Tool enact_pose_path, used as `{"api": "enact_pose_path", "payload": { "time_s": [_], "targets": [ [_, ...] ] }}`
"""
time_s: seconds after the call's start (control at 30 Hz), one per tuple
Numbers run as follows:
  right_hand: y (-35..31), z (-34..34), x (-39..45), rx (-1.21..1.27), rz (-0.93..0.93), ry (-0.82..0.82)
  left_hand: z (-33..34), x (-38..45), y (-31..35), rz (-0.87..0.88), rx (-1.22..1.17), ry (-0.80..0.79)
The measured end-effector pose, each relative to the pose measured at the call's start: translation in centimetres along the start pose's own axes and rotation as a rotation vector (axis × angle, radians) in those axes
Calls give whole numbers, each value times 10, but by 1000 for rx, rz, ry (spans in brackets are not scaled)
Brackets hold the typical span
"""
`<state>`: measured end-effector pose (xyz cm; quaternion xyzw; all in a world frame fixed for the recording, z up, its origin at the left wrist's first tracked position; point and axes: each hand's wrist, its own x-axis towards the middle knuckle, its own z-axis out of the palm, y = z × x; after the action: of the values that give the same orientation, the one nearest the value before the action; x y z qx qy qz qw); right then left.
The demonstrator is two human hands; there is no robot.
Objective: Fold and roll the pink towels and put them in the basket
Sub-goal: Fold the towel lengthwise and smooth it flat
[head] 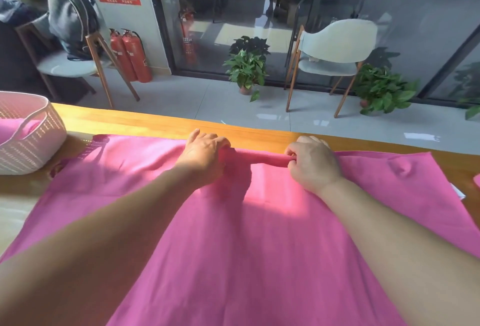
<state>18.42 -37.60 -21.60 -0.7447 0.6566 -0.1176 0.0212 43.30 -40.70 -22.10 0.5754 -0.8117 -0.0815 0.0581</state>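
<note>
While left hand (205, 151) grips rolled towel (259, 158) edge, right hand (311, 162) pinches it.

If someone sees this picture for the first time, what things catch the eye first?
The big pink towel covers most of the wooden table, and the left hand and right hand grip its rolled far edge. A white basket with pink cloth inside stands at the far left.
</note>
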Motion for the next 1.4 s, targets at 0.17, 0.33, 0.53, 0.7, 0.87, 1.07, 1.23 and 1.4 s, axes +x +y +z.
{"api": "enact_pose_path", "payload": {
  "time_s": [0.17,0.33,0.53,0.7,0.87,1.07,1.23,1.4],
  "targets": [
    [0,-3,-43,27,-196,92,6,-40,-2,239,-17,256],
    [3,-5,-64,47,-245,29,-4,-60,5,266,3,162],
    [12,-5,-30,195,80,1,-13,-26,-1,-35,-189,49],
    [30,-9,6,117,86,-248,-15,16,-17,-105,-22,-180],
    [48,-9,21,55,90,-238,-22,33,-35,-150,184,-195],
    [47,7,23,12,310,21,0,28,-34,-262,2,157],
    [35,3,7,115,260,271,-10,12,-19,-248,-157,473],
    [33,-14,-16,214,-18,-109,-27,-12,-30,-15,-195,-122]
  ]
}}
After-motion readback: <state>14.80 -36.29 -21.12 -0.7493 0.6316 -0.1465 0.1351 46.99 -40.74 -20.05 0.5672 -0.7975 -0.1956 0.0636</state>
